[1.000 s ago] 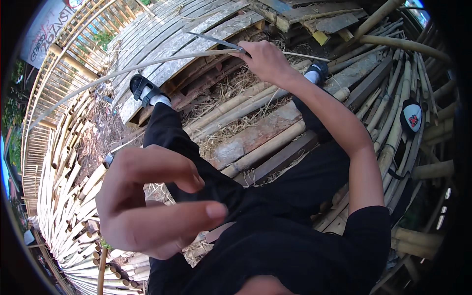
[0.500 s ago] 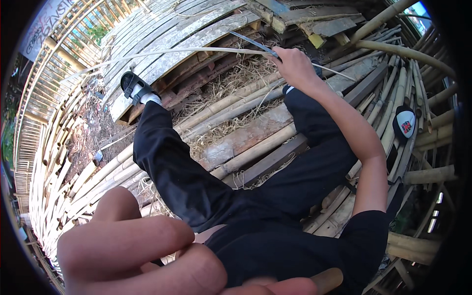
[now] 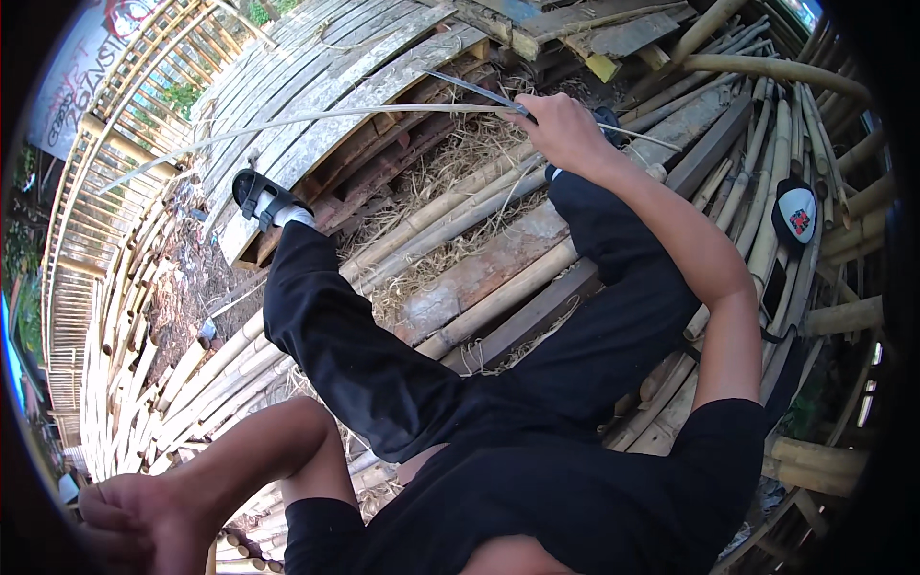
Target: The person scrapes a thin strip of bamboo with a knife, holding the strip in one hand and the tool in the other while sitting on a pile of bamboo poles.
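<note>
**Pale strip (image 3: 287, 121) bows from near the fence (image 3: 125, 144) across to the right hand (image 3: 561, 126)**

At lower left, the left hand (image 3: 144, 522) is raised by the dark rim, well apart from the strip; its fingers look bent, but I cannot tell whether they pinch anything. Stacked bamboo (image 3: 230, 379) bounds that side. The slatted platform (image 3: 316, 57) has its front edge slanting across the upper middle, the left foot (image 3: 264, 196) by its corner. Between the spread legs (image 3: 335, 316), a gap shows planks, bamboo and curly shavings (image 3: 446, 192). The right hand is closed round a knife (image 3: 474, 92), the blade angled up and left near the platform's edge. Right of that arm, long poles (image 3: 767, 220) crowd close.

The strip is long, narrow and light-coloured, gently arched over the platform; it meets the right hand beside the blade, and a shorter tail shows beyond.
</note>
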`<state>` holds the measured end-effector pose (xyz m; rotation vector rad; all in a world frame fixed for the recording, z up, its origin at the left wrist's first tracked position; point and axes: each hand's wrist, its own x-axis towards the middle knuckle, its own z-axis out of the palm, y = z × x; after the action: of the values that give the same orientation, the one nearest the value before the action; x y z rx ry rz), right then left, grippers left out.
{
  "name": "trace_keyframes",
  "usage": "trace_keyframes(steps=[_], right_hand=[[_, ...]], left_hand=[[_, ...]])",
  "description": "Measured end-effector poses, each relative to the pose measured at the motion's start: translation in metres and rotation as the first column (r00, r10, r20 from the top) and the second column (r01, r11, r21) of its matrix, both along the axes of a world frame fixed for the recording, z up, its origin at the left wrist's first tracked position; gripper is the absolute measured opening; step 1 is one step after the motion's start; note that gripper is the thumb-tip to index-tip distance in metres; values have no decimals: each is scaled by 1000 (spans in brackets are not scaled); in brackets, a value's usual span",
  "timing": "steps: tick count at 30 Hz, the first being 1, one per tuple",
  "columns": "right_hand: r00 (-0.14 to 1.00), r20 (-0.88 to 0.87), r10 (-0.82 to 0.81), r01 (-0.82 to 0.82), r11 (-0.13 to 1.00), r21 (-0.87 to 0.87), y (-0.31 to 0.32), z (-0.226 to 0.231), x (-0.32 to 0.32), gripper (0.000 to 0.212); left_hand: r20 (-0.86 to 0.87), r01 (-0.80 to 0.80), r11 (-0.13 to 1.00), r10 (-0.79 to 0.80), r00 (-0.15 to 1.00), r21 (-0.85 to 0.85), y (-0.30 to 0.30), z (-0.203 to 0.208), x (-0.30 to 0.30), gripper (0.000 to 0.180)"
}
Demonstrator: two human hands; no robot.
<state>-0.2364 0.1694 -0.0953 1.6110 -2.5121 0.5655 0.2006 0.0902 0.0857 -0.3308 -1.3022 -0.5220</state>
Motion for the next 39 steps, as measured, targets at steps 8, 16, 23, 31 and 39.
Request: trace_keyframes(steps=[8,16,23,31,39], right_hand=[[937,301,177,-167,984,-59,2,-5,0,31],[931,257,259,-261,965,-26,-5,-17,3,38],[766,536,356,-410,912,-20,-6,-23,11,38],[794,474,381,-411,910,-43,-23,-5,28,39],[820,572,34,-132,982,131,-17,-20,14,35]], left_hand=[[507,-262,501,-453,733,825,-86,-142,-115,49],[37,222,490,-465,884,843,-144,-96,-137,72],[-171,463,661,-458,873,591,-147,-74,-122,51],[37,335,832,-390,920,443,-163,2,-54,39],[9,287,798,-344,939,530,-107,-54,-122,74]])
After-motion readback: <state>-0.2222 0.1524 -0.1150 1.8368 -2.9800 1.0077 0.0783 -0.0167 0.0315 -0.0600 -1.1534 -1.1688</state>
